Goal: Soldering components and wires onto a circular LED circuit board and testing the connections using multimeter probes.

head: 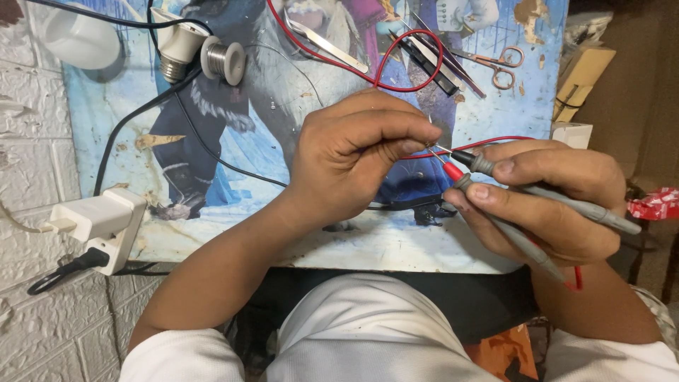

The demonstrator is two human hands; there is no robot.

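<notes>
covering the worktop (353, 247) is a worn cartoon poster (283, 113), beside a white brick wall (28, 141); left hand (350, 159) pinches something too small to tell, right hand (544, 198) grips two probes (495, 191).

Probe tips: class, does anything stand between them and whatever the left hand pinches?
Nothing visible does. The black probe and red probe, both in the right hand, point straight at the left hand fingertips.

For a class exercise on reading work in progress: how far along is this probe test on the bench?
Done: both probes, black-collared and red-collared, are gripped together in the right hand. In hand: their tips meet something small pinched in the left hand, too hidden to name. Left: scissors and wire spool lie untouched.
</notes>
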